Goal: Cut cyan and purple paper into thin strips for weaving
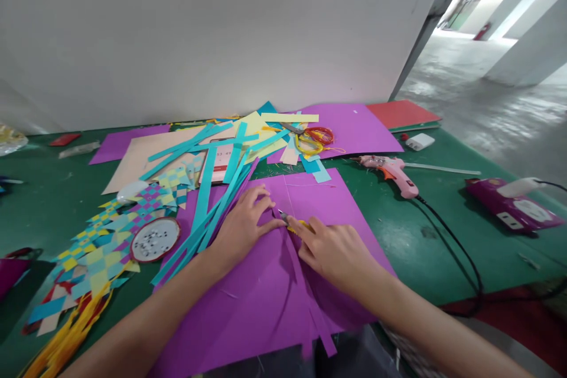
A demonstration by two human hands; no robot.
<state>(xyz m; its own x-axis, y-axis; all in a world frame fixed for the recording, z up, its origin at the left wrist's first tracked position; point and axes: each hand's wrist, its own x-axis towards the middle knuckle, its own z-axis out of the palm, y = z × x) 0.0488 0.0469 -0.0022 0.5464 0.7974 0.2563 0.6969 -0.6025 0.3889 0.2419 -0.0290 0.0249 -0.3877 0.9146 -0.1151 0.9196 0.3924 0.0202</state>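
Note:
A large purple paper sheet [239, 313] lies in front of me, cut from its near edge up to my hands. My right hand [332, 248] is closed around small scissors [297, 225] with yellow handles. Their metal blades sit at the end of the cut, partly hidden by fingers. Narrow purple strips [316, 313] trail from there over the near edge. My left hand [248, 215] grips the sheet beside the blades, thumb and fingers close to the tips. Under my left wrist and beside it are long turquoise paper strips [206, 195].
Woven paper pieces [104, 260] and a round dish of small googly eyes [156, 240] lie left. Behind are a phone [220, 159] and red-and-yellow-handled scissors [312, 139]. To the right sit a pink glue gun [392, 172] with a black cord and a purple power strip [511, 204].

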